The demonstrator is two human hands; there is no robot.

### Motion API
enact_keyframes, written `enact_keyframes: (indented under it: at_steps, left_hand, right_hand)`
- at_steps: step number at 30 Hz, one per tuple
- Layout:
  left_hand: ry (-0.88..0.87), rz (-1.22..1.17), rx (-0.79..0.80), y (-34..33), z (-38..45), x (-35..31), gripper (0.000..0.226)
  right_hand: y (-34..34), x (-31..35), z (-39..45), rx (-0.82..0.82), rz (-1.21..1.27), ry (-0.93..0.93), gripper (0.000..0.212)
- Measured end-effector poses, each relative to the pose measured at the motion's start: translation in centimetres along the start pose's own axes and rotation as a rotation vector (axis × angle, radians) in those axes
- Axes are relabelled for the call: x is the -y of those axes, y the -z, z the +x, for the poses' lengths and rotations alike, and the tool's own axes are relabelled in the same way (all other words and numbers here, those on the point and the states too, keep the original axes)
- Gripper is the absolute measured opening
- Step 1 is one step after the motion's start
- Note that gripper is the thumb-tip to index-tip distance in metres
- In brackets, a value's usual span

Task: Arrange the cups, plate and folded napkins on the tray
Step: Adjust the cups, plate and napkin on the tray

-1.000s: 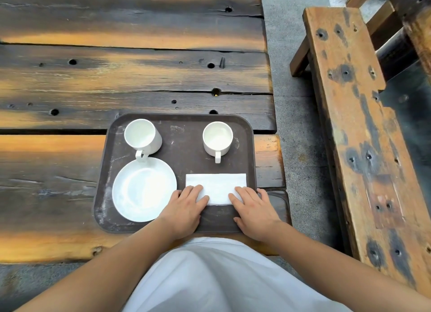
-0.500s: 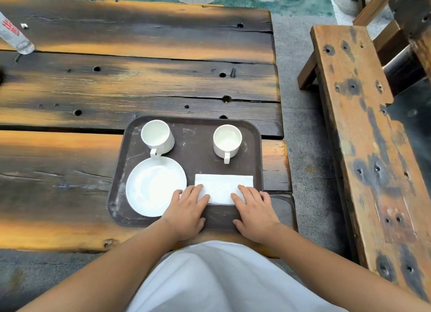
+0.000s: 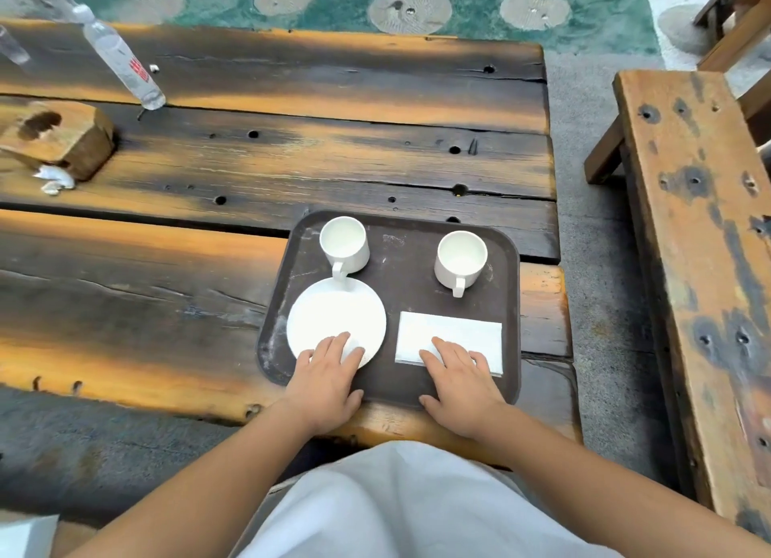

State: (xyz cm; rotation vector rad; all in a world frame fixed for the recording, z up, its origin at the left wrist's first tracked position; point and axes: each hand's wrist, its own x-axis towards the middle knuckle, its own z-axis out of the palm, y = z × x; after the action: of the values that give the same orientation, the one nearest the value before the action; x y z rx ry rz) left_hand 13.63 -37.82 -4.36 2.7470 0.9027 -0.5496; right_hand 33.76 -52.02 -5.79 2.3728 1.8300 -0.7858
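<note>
On the plank table point(image 3: 167, 307) my brown tray point(image 3: 411, 294) holds a white plate point(image 3: 333, 315) at eight o'clock, folded napkin point(image 3: 450, 332) at four, cups point(image 3: 344, 240) at eleven and one. My left hand point(image 3: 325, 380) rests flat on the plate's near rim, right hand point(image 3: 459, 384) flat on the napkin, fingers loosely spread.

We seem to be in a cafe or tea place with old, rough furniture. We see a tabletop point(image 3: 267, 157) of thick worn planks, a wooden bench point(image 3: 705, 240) beside it, a brown serving tray point(image 3: 411, 265), and a green patterned floor point(image 3: 471, 15).
</note>
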Motion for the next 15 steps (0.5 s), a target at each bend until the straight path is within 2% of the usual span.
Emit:
enact_keyframes:
  at_steps: [6,15]
  left_hand:
    - [0.041,-0.071,-0.031,0.0,-1.1,3.5,0.067]
    - [0.027,-0.127,-0.038,0.2,0.2,9.2,0.071]
  right_hand:
    - [0.9,3.6,2.2,0.024,0.004,0.042,0.074]
    - [2.2,6.9,4.0,0.078,0.041,-0.082,0.075]
